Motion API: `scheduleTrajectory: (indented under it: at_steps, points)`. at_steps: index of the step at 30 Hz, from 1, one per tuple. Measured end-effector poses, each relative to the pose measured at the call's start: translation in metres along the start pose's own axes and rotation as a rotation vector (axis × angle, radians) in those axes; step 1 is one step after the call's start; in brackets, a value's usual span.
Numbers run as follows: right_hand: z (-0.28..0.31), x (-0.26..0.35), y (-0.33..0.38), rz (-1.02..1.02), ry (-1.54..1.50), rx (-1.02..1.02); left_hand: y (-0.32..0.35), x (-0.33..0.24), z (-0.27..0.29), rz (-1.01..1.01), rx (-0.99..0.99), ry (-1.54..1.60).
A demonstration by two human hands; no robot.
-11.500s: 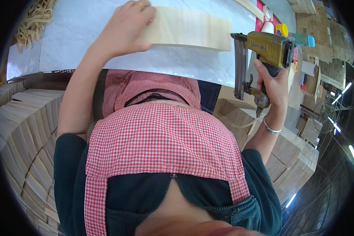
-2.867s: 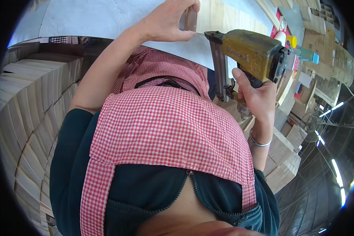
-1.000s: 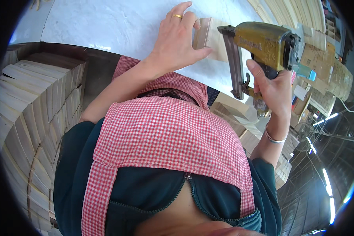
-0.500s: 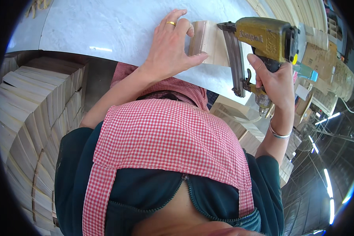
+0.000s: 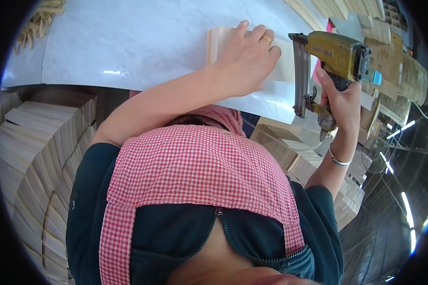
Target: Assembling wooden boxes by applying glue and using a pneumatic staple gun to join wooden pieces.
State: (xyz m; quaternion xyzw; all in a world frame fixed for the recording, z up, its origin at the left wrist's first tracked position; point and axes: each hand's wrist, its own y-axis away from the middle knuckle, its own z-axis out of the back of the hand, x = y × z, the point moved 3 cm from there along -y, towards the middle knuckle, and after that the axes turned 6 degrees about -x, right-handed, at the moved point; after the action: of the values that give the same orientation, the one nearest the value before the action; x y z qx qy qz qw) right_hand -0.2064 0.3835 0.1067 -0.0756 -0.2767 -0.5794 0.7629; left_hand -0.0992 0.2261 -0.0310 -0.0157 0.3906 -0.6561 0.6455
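Observation:
My left hand [image 5: 245, 59] lies flat, fingers spread, on a pale wooden piece [image 5: 219, 40] that rests on the white worktable [image 5: 128, 42]. A ring shows on one finger. My right hand [image 5: 340, 102] grips the handle of a yellow nail gun [image 5: 330, 57], held just right of the wooden piece with its long dark magazine pointing down. The gun's nose sits close to the wood's right end, which my left hand partly hides. A bracelet circles my right wrist.
Stacks of pale wooden boards [image 5: 38, 156] stand at the left below the table edge, and more wooden pieces [image 5: 290, 152] are stacked at the right. A pile of tan bands [image 5: 40, 19] lies at the table's far left. Cardboard boxes [image 5: 406, 76] stand at the far right.
My left hand has slid the wooden piece along the table and now lies flat on it. The nail gun has stayed in my right hand beside the wood.

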Motion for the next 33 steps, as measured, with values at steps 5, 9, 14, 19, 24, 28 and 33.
scheduleTrajectory:
  at_steps: [5,9,14,19,24,28,33]
  points:
    - [0.004,-0.017,0.001,-0.051,-0.006,-0.007,-0.015,-0.007,-0.031,0.053,0.145,-0.068]
    - [0.002,-0.023,-0.002,-0.032,-0.086,0.017,-0.016,-0.002,-0.035,0.043,0.121,0.019]
    - [0.001,-0.026,-0.008,-0.003,-0.056,0.045,-0.024,-0.005,-0.030,0.117,0.278,0.035]
    - [-0.002,-0.024,-0.011,-0.021,-0.034,0.071,-0.022,-0.004,-0.030,0.107,0.245,0.022]
    - [-0.001,-0.030,-0.015,-0.002,-0.073,0.089,-0.021,-0.004,-0.030,0.101,0.258,0.013]
    - [0.001,-0.029,-0.019,-0.045,-0.028,0.098,-0.019,-0.004,-0.032,0.102,0.232,0.030]
    - [0.010,-0.041,-0.009,-0.095,-0.088,-0.077,-0.013,-0.001,-0.032,0.011,0.191,0.009]
